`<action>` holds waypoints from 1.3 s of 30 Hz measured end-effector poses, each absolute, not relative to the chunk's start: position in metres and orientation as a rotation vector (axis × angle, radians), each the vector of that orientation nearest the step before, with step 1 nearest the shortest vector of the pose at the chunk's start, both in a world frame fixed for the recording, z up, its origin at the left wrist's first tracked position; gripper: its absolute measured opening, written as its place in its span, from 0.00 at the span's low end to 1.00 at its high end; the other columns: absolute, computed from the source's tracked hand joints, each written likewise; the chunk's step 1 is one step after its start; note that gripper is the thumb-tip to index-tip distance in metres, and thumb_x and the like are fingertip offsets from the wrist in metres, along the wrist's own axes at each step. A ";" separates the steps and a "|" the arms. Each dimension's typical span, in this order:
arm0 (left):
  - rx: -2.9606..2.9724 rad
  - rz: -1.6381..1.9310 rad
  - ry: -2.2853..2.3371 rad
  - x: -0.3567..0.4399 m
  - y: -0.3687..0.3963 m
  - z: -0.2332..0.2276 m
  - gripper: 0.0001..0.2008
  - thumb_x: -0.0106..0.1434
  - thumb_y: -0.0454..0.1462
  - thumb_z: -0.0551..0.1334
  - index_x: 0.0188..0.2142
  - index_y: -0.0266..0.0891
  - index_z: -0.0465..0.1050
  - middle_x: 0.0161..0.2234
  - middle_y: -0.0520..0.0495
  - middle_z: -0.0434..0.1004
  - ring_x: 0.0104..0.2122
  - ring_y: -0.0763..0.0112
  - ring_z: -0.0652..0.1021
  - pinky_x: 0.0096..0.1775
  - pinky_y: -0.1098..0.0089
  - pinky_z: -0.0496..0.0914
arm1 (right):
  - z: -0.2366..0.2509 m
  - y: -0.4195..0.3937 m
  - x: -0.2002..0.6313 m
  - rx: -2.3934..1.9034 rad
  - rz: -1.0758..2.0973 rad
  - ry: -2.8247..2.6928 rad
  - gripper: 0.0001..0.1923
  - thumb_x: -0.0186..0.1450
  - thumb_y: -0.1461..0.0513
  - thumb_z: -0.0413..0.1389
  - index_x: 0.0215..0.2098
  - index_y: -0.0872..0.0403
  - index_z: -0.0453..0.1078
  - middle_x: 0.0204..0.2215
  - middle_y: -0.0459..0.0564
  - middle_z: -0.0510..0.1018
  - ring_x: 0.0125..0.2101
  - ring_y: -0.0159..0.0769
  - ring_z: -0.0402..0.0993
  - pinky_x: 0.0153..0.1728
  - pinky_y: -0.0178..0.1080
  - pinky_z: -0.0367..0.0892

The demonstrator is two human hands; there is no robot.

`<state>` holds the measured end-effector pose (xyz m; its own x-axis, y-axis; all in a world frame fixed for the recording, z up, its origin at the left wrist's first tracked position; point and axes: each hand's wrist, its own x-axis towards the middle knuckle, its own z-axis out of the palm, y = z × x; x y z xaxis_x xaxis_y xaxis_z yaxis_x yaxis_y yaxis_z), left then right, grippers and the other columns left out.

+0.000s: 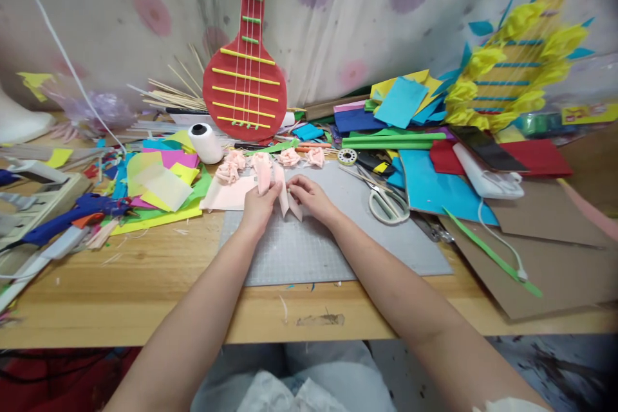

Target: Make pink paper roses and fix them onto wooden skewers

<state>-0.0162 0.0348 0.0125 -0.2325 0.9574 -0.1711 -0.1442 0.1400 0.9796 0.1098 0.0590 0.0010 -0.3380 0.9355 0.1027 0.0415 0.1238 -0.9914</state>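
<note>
The left hand [261,209] has its fingers closed on a pale pink paper strip [263,177], which stands up above the knuckles. The right hand [313,201] is just beside it, thumb and forefinger drawn close together at more of the pink paper; whether they pinch it I cannot tell. Three pink lengths show between and above the hands, perhaps folds of one piece, all over the upper part of one grey cutting mat [338,251].

Just past the hands sit five pale pink paper flowers [288,156], two of them bunched at the left, and near the left hand lies one pale pink sheet [226,196]. Beyond are one white thread spool [208,145] and one red paper lute [244,87] with five yellow bars across its round body. To the right lie one pair of scissors [389,206], one round disc [346,156] and two green rolls [393,141]. To the left, one blue glue gun [77,215] lies near the edge of the wooden surface [145,296].

At the far right, small jars [535,123] stand beside a second, yellow lute [505,77]; their contents look green, but are too blurred to name.
</note>
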 end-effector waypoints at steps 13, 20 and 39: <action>0.993 1.427 1.374 -0.021 0.041 0.008 0.13 0.46 0.39 0.64 0.32 0.35 0.75 0.22 0.50 0.70 0.24 0.74 0.70 0.27 0.74 0.63 | 0.003 0.061 0.114 -1.059 1.439 -1.244 0.16 0.47 0.52 0.58 0.24 0.54 0.60 0.20 0.40 0.66 0.20 0.24 0.60 0.22 0.30 0.55; 0.998 1.552 1.451 -0.029 0.048 0.006 0.22 0.44 0.33 0.65 0.41 0.39 0.66 0.28 0.52 0.69 0.27 0.75 0.70 0.28 0.75 0.65 | 0.001 0.069 0.119 -1.099 1.366 -1.019 0.18 0.47 0.52 0.58 0.25 0.53 0.57 0.20 0.40 0.67 0.21 0.25 0.64 0.21 0.30 0.60; 1.097 1.511 1.403 -0.030 0.050 0.001 0.22 0.47 0.39 0.64 0.43 0.37 0.65 0.27 0.50 0.72 0.27 0.74 0.72 0.30 0.72 0.67 | 0.000 0.065 0.122 -1.082 1.088 -1.689 0.10 0.53 0.56 0.55 0.27 0.55 0.64 0.23 0.42 0.69 0.23 0.26 0.62 0.26 0.32 0.59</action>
<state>-0.0300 0.0505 0.0008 -0.3190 0.9443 0.0811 0.0105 -0.0821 0.9966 0.1225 0.0652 -0.0003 -0.2813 0.9412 0.1873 0.2187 0.2529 -0.9425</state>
